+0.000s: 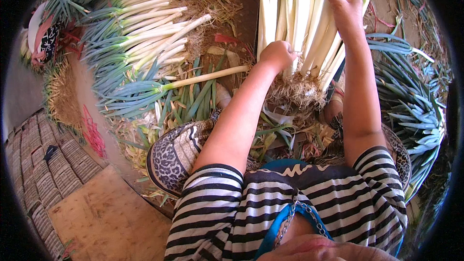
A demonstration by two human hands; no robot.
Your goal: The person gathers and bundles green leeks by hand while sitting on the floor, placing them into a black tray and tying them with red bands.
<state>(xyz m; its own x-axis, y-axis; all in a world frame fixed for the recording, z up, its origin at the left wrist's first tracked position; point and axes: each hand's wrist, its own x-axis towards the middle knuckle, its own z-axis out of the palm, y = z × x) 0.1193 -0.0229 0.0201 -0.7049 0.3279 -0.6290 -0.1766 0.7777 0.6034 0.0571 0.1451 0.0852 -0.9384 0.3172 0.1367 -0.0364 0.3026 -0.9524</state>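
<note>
Several thick white stalks of long green onions (294, 11) stretch away from me, their tangled roots (301, 88) nearest to me. My right hand (346, 9) grips the stalks on the right side of this bundle, thumb and fingers spread across them. Lower down, my left hand (278, 56) rests against the stalks just above the roots. Its fingers are curled in, and what lies between them is hidden. The green tops of the bundle mostly run out of the picture at the top.
Many more green onions (156, 40) lie in a row at the left, one loose onion (206, 78) in front. Green leaves (417, 108) pile up at the right. Red twine (93, 132), a wooden board (112, 217) and leaf scraps (141, 137) are on the ground.
</note>
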